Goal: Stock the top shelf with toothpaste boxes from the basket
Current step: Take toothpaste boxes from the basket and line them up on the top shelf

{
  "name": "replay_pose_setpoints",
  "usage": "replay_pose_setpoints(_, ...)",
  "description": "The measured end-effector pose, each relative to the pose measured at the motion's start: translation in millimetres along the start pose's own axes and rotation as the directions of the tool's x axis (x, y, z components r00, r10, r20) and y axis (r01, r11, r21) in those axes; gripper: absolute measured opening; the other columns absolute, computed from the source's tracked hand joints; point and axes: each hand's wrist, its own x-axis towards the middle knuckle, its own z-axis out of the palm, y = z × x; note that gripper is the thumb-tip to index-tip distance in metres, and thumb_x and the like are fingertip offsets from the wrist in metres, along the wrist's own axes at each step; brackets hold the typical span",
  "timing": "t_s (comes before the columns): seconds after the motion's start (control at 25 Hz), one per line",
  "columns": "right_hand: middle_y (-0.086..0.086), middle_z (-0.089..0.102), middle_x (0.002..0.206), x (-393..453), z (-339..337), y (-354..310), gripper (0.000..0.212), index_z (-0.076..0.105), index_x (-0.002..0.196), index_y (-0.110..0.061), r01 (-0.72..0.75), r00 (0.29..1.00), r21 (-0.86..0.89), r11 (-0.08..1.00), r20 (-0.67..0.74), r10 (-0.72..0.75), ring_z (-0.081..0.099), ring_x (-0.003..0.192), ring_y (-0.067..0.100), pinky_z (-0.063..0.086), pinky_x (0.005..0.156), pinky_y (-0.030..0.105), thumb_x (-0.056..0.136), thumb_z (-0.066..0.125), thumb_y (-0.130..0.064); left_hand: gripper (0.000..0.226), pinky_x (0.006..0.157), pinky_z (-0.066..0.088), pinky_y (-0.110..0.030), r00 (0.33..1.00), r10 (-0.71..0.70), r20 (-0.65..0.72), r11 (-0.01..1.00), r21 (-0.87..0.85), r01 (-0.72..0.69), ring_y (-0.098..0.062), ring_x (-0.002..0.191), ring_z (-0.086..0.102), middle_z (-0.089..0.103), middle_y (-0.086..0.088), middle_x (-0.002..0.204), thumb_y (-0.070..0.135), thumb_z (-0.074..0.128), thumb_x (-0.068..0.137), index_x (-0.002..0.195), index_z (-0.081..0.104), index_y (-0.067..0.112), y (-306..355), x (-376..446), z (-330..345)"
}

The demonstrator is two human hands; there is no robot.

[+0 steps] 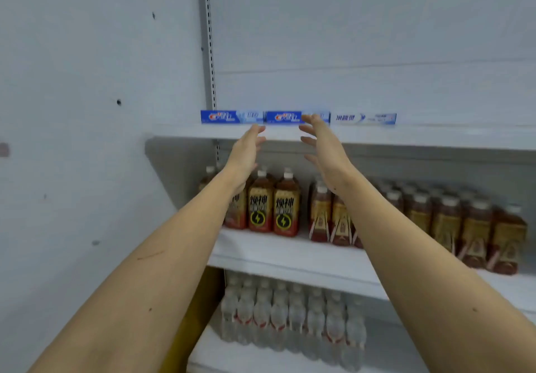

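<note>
Boxes [298, 117] lay in a row on the shelf [406, 138]. Left hand [246, 152] and right hand [324, 146] hovered before the shelf edge, fingers spread, holding nothing.

"焕神" on brown drink bottles [282, 209]; toothpaste box [232, 117] txt too blurred

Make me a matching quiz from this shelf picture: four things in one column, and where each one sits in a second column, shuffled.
Things:
1. toothpaste boxes
2. brown drink bottles
3. clear water bottles
4. left hand

Places:
A. lowest shelf in view
B. raised in front of the top shelf's edge
C. top shelf, in a row
D. middle shelf

Pairs: 1-C, 2-D, 3-A, 4-B
</note>
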Motion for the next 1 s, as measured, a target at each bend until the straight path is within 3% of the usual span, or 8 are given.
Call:
replay_pose_setpoints(0.2, -0.006, 0.05, 0.139, -70.0, 20.2, 70.1, 0.048, 0.047, 0.139, -0.03, -0.189, 0.982, -0.016, 0.982, -0.025, 0.188, 0.043, 0.131, 0.016, 0.032, 0.111, 0.045, 0.102, 0.026, -0.05, 0.048, 0.11, 0.027, -0.043, 0.988, -0.154, 0.028, 0.987, 0.041, 0.153, -0.018, 0.136, 0.039, 0.049, 0.002, 0.144, 0.053, 0.026, 0.101, 0.138, 0.049, 0.033, -76.2, -60.4, -20.2)
replay_pose_setpoints(0.4, -0.005, 0.047, 0.144, -160.9, 23.2, 147.1, 0.052, 0.045, 0.142, -0.028, -0.435, 0.901, -0.069, 0.898, -0.045, 0.432, 0.043, 0.133, 0.019, 0.032, 0.112, 0.047, 0.101, 0.025, -0.053, 0.052, 0.112, 0.024, -0.044, 0.939, -0.337, 0.066, 0.94, 0.089, 0.331, -0.021, 0.139, 0.035, 0.045, -0.001, 0.147, 0.052, 0.023, 0.102, 0.143, 0.044, 0.028, -161.8, -131.7, -23.6)
replay_pose_setpoints(0.72, -0.001, 0.044, 0.148, -277.6, -5.4, 263.9, 0.056, 0.041, 0.146, -0.023, -0.707, 0.703, -0.118, 0.697, -0.017, 0.711, 0.041, 0.136, 0.022, 0.033, 0.111, 0.046, 0.101, 0.027, -0.054, 0.057, 0.116, 0.023, -0.049, 0.766, -0.633, 0.114, 0.774, 0.125, 0.621, -0.024, 0.141, 0.033, 0.042, -0.002, 0.151, 0.055, 0.021, 0.101, 0.149, 0.036, 0.028, -277.3, -241.4, 25.5)
replay_pose_setpoints(1.0, -0.004, 0.043, 0.148, -342.2, -49.1, 354.8, 0.056, 0.043, 0.145, -0.024, -0.839, 0.53, -0.105, 0.534, 0.062, 0.845, 0.04, 0.135, 0.019, 0.031, 0.109, 0.041, 0.099, 0.03, -0.055, 0.055, 0.107, 0.028, -0.043, 0.576, -0.814, 0.078, 0.577, 0.231, 0.784, -0.022, 0.134, 0.042, 0.051, -0.002, 0.142, 0.055, 0.023, 0.101, 0.141, 0.047, 0.027, -369.4, -298.5, 89.8)
